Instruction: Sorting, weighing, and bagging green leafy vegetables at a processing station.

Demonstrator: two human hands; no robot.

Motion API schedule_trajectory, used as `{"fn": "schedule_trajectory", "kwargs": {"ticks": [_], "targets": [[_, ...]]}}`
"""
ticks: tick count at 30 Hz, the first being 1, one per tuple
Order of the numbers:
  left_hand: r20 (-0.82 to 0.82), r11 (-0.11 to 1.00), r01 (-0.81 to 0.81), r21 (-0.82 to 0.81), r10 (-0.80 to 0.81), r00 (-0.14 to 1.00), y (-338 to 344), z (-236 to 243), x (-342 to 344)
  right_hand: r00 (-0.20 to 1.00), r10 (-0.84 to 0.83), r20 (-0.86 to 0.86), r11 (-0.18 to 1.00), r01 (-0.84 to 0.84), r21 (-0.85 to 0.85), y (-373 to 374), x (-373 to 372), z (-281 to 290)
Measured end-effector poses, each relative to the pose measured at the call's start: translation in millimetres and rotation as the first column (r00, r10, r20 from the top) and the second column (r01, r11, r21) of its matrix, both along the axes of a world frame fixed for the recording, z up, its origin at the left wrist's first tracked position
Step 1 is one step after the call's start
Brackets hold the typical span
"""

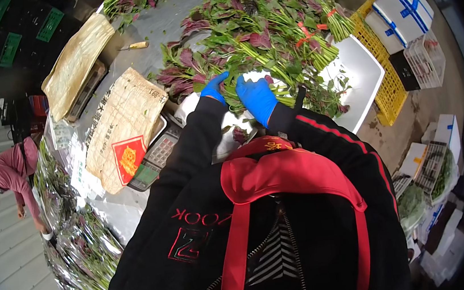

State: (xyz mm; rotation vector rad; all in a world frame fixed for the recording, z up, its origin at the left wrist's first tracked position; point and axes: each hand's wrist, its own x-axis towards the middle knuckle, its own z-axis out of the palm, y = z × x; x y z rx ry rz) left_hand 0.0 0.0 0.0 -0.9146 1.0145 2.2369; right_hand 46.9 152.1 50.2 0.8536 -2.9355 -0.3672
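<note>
Both my hands wear blue gloves and work at the near edge of a metal table, among leafy amaranth greens (231,98) with purple-red leaves and green stems. My left hand (215,88) closes on the leafy part of a small bunch, index finger extended along it. Just to its right, my right hand (258,99) is curled over the same greens, its fingertips partly hidden. Beyond them lies a big heap of amaranth (269,20), some bundles bound with red ties (306,34). A white tray (361,67) holds stems and loose leaves right of my hands.
Cardboard-topped scales (158,146) stand to my left, with a wooden-handled knife (136,45) farther back. Plastic-wrapped greens (76,237) lie farther left, where a person in pink (14,170) bends over. A yellow crate (389,92) and foam boxes (404,8) stand at right.
</note>
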Motion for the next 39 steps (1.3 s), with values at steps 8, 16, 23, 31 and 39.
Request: {"fn": "schedule_trajectory", "kwargs": {"ticks": [8,16,23,31,39], "targets": [[-0.296,0.988,-0.042,0.149,0.085,0.952,39.9,49.2,-6.4,0.991,0.092,-0.096,0.97,-0.111,-0.214,59.6,-16.0,44.3],[-0.584,0.993,0.065,-0.098,-0.111,0.804,122.4,97.5,-61.4,0.977,-0.211,-0.025,0.951,0.199,-0.236,155.9,-18.9,70.0],[-0.654,0.954,0.254,-0.158,-0.294,0.697,245.9,165.7,-79.6,0.722,-0.691,0.045,0.591,0.599,-0.54,277.4,66.1,35.8],[-0.791,0.594,0.794,-0.132,-0.546,0.277,329.3,165.3,-137.8,0.251,-0.897,0.364,0.095,0.913,-0.396,311.1,163.8,-67.3],[-0.764,0.76,0.079,-0.645,-0.639,-0.087,446.9,48.4,-119.5,0.223,-0.914,0.34,0.027,0.868,-0.496,332.3,179.4,-57.4]]}}
